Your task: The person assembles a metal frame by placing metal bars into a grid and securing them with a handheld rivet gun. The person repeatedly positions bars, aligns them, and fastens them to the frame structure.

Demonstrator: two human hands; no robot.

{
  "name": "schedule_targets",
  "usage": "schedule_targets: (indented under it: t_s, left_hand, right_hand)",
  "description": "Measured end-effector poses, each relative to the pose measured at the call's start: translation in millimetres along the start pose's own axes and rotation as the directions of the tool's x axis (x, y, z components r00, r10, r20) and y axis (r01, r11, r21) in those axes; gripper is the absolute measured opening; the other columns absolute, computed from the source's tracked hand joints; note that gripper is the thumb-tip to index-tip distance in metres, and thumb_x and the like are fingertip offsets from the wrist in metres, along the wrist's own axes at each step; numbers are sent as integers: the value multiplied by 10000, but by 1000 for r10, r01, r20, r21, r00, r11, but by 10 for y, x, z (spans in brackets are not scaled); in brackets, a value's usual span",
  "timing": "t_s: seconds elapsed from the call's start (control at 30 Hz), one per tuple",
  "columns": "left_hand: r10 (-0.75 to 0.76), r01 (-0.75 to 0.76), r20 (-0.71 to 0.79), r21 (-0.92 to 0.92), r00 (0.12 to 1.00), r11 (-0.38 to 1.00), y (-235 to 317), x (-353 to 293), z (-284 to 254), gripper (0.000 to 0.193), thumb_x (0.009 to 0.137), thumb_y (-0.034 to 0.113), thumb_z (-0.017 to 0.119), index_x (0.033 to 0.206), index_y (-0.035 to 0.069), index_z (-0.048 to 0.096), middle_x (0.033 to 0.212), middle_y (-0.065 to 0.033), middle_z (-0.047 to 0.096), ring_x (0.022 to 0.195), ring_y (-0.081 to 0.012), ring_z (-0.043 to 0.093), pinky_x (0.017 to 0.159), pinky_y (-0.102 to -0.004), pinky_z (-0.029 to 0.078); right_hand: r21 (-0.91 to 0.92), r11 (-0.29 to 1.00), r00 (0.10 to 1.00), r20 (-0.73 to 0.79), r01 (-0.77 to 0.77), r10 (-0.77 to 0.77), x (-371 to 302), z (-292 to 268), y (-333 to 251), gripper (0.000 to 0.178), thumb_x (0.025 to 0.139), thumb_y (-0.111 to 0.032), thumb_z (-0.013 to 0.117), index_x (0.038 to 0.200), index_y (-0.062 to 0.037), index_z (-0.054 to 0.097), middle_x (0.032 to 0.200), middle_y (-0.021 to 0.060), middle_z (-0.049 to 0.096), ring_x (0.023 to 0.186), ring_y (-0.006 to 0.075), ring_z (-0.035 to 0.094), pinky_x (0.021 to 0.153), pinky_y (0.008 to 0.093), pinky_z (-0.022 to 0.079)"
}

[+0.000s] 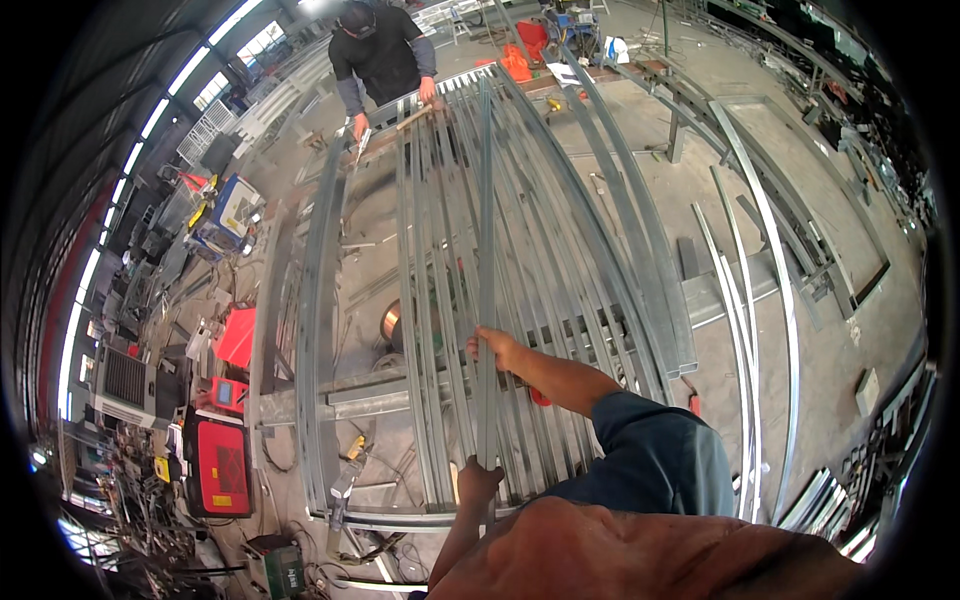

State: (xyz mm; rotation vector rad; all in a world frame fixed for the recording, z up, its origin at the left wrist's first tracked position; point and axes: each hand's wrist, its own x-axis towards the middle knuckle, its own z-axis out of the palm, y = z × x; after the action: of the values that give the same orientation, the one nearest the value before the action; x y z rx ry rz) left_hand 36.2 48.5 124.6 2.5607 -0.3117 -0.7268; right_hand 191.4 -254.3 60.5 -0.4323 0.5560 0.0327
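Observation:
A long grey metal bar (487, 230) runs away from me over a frame of steel profiles, lying on top of it at a slight slant to the other bars. My right hand (493, 347) is closed around the bar partway along, its arm reaching in from the right in a dark blue sleeve. Nearer to me, my left hand (479, 482) grips the same bar close to its near end. Beneath it, several parallel metal bars (560, 270) fill the rectangular frame (318, 330). At the far end a co-worker (375, 55) in dark clothes bends over the frame, one hand on its edge.
Steel beams (350, 402) support the frame. To the left stand a red-and-black machine (222, 465) and a red box (237, 338); a copper-coloured wire spool (391, 320) shows below the bars. A yellow-marked power tool (345, 475) sits near the left edge. Long bright strips (775, 270) lie at right.

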Motion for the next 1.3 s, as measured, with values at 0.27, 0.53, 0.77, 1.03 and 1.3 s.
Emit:
schedule_targets:
  t_s: [0.27,0.53,0.77,1.03,1.3]
  left_hand:
    - [133,-134,81,12,988,991,395,180,-61,629,735,228,744,1281,-7,541,973,-224,704,912,-388,714,809,-471,567]
    - [247,-242,-56,89,967,966,-220,-232,348,902,711,242,768,1505,40,390,1520,-232,390,1392,-460,354,1116,-524,401]
    - [-90,80,96,104,991,991,310,-524,-75,570,811,335,711,1280,51,558,1101,-282,688,1064,-473,653,911,-561,511]
    - [158,-132,-101,222,982,966,524,327,208,416,881,258,609,1239,54,552,867,-299,703,822,-489,694,736,-593,542]
    - [440,-410,-40,299,897,862,767,746,619,398,837,170,654,1205,56,552,1082,-252,640,930,-467,670,796,-555,552]
  right_hand:
    - [-686,727,799,-418,34,-432,101,-271,14,586,972,-505,626,1195,37,614,1069,211,716,956,394,696,801,516,545]
    - [-926,365,673,-210,94,-709,-120,-80,-50,589,954,-514,598,1006,66,683,928,320,693,922,479,682,800,511,532]
    - [-932,350,686,-197,90,-700,360,-55,-815,583,940,-519,623,1012,56,688,974,315,698,952,469,683,819,520,534]
    - [-928,170,683,111,331,-722,-26,-192,-1020,614,917,-398,685,1355,20,584,1214,260,679,1111,385,675,963,445,518]
    - [-914,290,398,-163,284,-903,-2452,-1260,-514,461,893,-296,709,1221,21,645,1093,194,731,1035,341,708,911,416,528]
